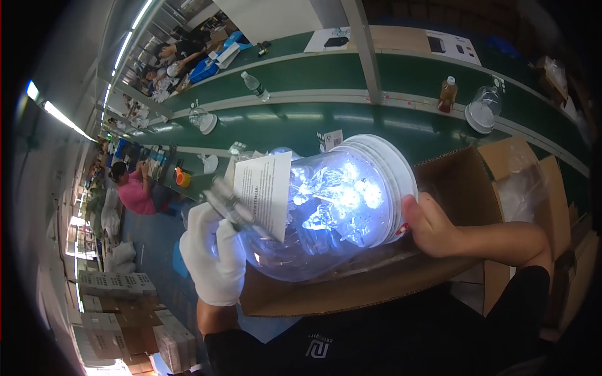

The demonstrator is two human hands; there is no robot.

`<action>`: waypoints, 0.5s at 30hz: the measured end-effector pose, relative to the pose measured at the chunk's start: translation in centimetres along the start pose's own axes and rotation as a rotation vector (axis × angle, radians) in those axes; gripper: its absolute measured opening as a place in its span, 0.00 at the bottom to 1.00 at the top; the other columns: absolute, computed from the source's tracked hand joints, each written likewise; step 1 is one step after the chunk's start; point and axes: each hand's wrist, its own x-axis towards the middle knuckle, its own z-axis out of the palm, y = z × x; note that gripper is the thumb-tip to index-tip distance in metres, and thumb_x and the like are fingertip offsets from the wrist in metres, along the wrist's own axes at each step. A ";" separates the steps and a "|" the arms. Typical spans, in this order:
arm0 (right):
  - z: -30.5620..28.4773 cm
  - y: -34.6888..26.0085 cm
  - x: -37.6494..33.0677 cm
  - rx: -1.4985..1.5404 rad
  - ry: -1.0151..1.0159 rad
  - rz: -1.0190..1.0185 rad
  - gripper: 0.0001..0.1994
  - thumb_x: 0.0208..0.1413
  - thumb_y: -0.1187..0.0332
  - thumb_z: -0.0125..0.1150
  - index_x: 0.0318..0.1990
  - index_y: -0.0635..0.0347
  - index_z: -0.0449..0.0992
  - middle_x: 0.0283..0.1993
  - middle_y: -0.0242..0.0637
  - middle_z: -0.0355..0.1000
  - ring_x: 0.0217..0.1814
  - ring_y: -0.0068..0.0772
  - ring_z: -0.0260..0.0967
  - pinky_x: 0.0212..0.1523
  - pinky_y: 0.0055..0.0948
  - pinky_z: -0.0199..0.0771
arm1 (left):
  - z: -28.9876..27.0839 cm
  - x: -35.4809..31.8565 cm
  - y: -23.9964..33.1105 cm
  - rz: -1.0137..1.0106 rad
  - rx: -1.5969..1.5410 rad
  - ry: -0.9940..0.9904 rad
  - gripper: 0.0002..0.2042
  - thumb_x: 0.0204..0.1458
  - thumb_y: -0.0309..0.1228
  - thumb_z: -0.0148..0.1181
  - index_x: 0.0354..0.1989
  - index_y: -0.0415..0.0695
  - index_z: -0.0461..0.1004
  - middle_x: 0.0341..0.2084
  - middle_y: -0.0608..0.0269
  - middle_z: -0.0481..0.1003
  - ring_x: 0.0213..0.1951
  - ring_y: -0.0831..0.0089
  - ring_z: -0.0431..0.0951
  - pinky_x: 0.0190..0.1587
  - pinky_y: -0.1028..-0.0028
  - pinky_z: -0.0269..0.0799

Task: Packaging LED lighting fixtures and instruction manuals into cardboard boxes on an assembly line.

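Observation:
A clear dome lamp (326, 207) with a white round base lies sideways between my hands. Bright bluish-white lights and clear figures glow inside it. My right hand (433, 225), bare, grips the white base with the thumb at its rim. At the opposite, rounded end is my left hand (216, 257) in a white glove, its fingers curled against the dome. A white printed paper (266, 191) covers part of the dome near that glove. A narrow greyish strip (241, 210) crosses in front of the glove's fingers, too blurred to name.
Beneath the lamp stands an open cardboard box (461, 182), its flaps to the right. Beyond runs a green workbench (307, 119) with a water bottle (254, 86), a brown drink bottle (447, 94) and another clear dome (484, 109). A person in pink (135, 191) sits left, above stacked cartons (119, 319).

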 end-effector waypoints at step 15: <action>1.7 2.1 -1.4 0.108 -0.253 0.054 0.29 0.73 0.48 0.36 0.56 0.68 0.69 0.47 0.43 0.75 0.48 0.31 0.73 0.51 0.31 0.72 | -1.6 -4.4 -2.8 -0.026 -0.191 0.034 0.14 0.53 0.28 0.60 0.42 0.39 0.64 0.32 0.60 0.63 0.28 0.74 0.65 0.31 0.76 0.61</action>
